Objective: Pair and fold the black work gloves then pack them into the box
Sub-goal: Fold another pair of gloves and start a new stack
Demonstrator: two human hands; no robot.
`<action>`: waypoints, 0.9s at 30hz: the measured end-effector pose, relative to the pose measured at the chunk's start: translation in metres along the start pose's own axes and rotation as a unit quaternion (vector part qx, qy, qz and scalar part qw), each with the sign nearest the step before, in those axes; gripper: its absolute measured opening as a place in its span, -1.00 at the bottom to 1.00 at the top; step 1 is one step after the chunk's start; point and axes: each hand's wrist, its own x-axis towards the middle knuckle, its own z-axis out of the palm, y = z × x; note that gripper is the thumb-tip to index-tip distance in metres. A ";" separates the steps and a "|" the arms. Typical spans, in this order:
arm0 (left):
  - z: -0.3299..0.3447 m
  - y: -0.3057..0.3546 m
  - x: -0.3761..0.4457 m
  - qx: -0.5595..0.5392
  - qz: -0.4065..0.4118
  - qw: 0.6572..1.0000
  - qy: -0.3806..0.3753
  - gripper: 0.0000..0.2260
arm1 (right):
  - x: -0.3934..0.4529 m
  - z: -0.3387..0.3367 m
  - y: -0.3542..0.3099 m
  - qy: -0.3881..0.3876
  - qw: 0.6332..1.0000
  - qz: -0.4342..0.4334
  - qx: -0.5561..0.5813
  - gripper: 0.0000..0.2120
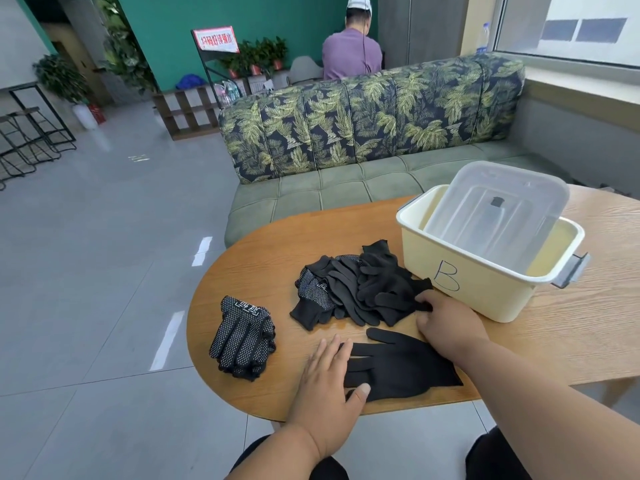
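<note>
A single black glove (398, 368) lies flat near the table's front edge, fingers pointing left. My left hand (329, 375) rests flat on its fingertips, fingers straight. My right hand (446, 323) reaches to the near right edge of a loose pile of black gloves (360, 289), its fingers curled and pinching a glove there. A stack of white-dotted black gloves (244, 337) sits at the table's left end. The cream box marked "B" (478, 292) stands at the right, with a clear lid (495, 213) leaning inside it.
The oval wooden table (263, 271) has a leaf-patterned green sofa (363, 133) behind it. A person in a purple shirt (351, 53) sits beyond the sofa, facing away. Grey tiled floor spreads to the left.
</note>
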 end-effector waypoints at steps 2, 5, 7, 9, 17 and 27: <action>-0.001 -0.001 -0.001 -0.029 0.006 0.999 0.021 -0.39 | -0.004 -0.002 0.002 -0.005 1.000 0.018 0.009 -0.54; -0.001 -0.002 -0.005 -0.057 0.000 0.995 0.076 -0.54 | -0.005 -0.007 0.003 -0.027 0.999 0.032 -0.002 -0.52; 0.000 0.000 -0.007 -0.057 -0.020 0.992 0.109 -0.68 | -0.005 -0.009 0.004 -0.028 0.999 0.035 -0.007 -0.57; 0.000 0.002 -0.008 -0.047 -0.046 0.990 0.127 -0.77 | -0.004 -0.009 0.003 -0.025 0.999 0.029 -0.020 -0.63; -0.001 0.005 -0.005 -0.049 -0.110 0.983 0.142 -0.80 | -0.010 -0.007 0.008 0.013 0.999 0.016 -0.028 -0.88; 0.001 0.008 0.001 -0.044 -0.143 0.975 0.166 -0.84 | -0.034 -0.008 0.004 0.070 0.991 0.005 0.113 -0.83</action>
